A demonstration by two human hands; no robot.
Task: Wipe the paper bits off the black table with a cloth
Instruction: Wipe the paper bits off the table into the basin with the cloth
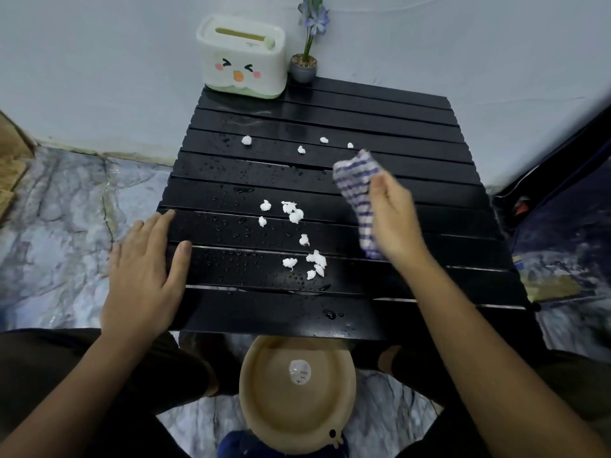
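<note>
The black slatted table (413, 193) is wet with water drops. Several white paper bits (292, 211) lie around its middle, several more (315, 259) sit nearer the front, and a few small ones (246, 139) lie toward the back. My right hand (395, 216) holds a blue-and-white checked cloth (358, 190) just above the right half of the table, to the right of the paper bits. My left hand (147, 276) rests flat on the table's left edge with its fingers spread, holding nothing.
A white tissue box with a cartoon face (241, 57) and a small potted flower (305, 61) stand at the table's back edge by the wall. A tan round basin (261, 398) sits on the floor under the front edge, between my knees. Marble-patterned floor surrounds the table.
</note>
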